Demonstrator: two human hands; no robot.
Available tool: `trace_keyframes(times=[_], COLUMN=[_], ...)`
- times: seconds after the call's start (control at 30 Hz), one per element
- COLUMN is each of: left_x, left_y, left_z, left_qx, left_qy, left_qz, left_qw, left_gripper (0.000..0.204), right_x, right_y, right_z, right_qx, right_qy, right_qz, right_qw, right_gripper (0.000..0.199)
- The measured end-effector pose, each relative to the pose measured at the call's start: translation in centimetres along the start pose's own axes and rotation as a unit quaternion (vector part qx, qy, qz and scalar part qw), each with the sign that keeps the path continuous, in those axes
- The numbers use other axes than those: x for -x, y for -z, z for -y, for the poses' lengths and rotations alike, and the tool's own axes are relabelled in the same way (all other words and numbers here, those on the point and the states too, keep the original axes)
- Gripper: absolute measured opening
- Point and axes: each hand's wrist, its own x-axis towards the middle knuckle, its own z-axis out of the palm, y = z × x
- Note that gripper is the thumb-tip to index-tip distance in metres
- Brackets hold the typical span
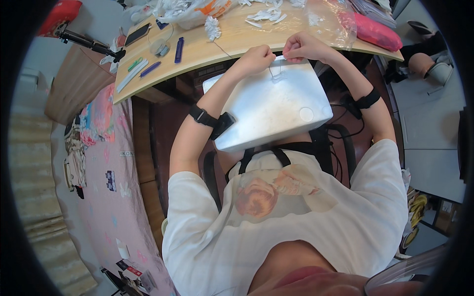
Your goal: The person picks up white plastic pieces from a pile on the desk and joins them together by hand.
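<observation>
A white foam box (266,113) lies across my lap, against the table's front edge. Over its far end, both my hands are closed in pinches a short gap apart. My left hand (256,60) grips a thin strand (271,71), thread or wire, which hangs down in a loop onto the box. The fingertips of my right hand (307,48) pinch the other side of this loop. A small whitish bit shows there, too small to name. To the left of my hands, a white ruffled flower (213,28) on a thin stem lies on the table.
On the wooden table (197,56) are loose white petals (269,15), a plastic bag (190,12), clear film (328,24) and a pink packet (377,32). Farther left lie a purple pen (150,69), a dark blue tube-like tool (179,50), green-handled scissors (135,64) and a phone (138,34).
</observation>
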Motion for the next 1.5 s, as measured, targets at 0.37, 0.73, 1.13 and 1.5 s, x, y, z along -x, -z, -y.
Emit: trace_keyframes(times=[0.37, 0.73, 1.13, 1.5], left_x=[0.6, 2.1, -2.6, -5.5], left_y=[-2.6, -2.4, 3.8, 3.5], left_z=[1.5, -1.0, -1.2, 1.6], left_qx=[-0.129, -0.215, -0.252, -0.280], left_qy=[-0.007, 0.006, -0.124, -0.165], left_qz=[0.039, 0.031, -0.193, -0.247], left_qw=[0.991, 0.976, 0.940, 0.913], left_gripper=[0.024, 0.022, 0.019, 0.022], right_x=[-0.9, 0.0, 1.9, -0.2], right_y=[-1.7, -1.8, 6.7, 6.9], right_z=[-1.3, -1.3, -3.5, -6.7], right_qx=[0.055, 0.080, 0.293, 0.426], right_qy=[-0.037, -0.023, 0.069, 0.086], right_qz=[0.089, 0.069, -0.265, -0.337], right_qw=[0.994, 0.994, 0.916, 0.835], right_gripper=[0.009, 0.011, 0.012, 0.013])
